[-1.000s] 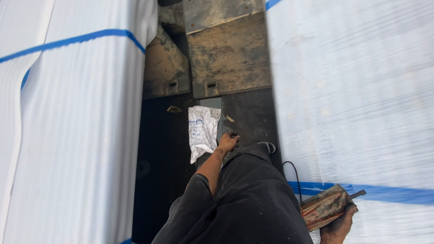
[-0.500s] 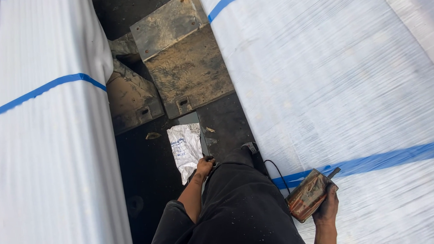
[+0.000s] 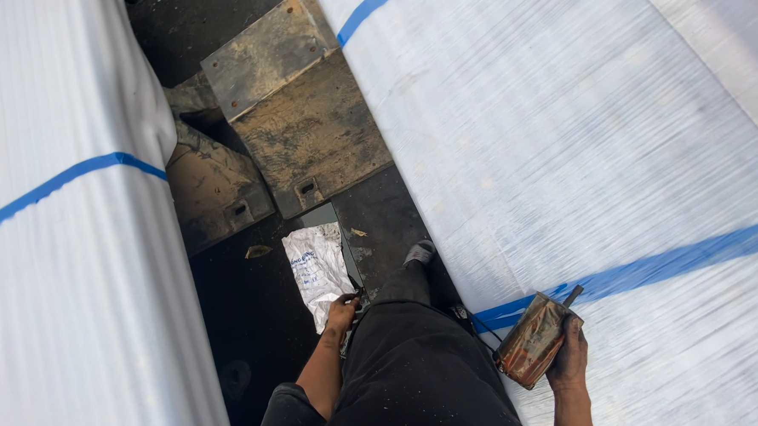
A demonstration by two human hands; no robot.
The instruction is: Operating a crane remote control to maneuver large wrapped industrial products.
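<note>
The person stands in a narrow dark gap between two tall white wrapped stacks, each banded with blue tape. The right hand (image 3: 568, 355) is closed around a rusty, reddish-brown metal tool (image 3: 534, 340) with a small dark stub at its upper end; the tool lies tilted against the face of the right white stack (image 3: 580, 136), just under the blue tape band (image 3: 654, 267) that crosses the stack near its lower edge. The left hand (image 3: 342, 311) reaches down beside the person's black trousers (image 3: 416, 373), its fingers pinching the lower edge of a crumpled white sack (image 3: 316, 271) that lies on the black floor (image 3: 239, 330). A grey shoe (image 3: 418, 252) shows just right of the sack, at the foot of the right stack. Farther up the gap, worn brown metal plates (image 3: 307, 131) with small slots lie on the floor, one overlapping another at an angle. The left white stack (image 3: 65, 252) fills the left side, with its own blue band (image 3: 71, 178) slanting across it.
</note>
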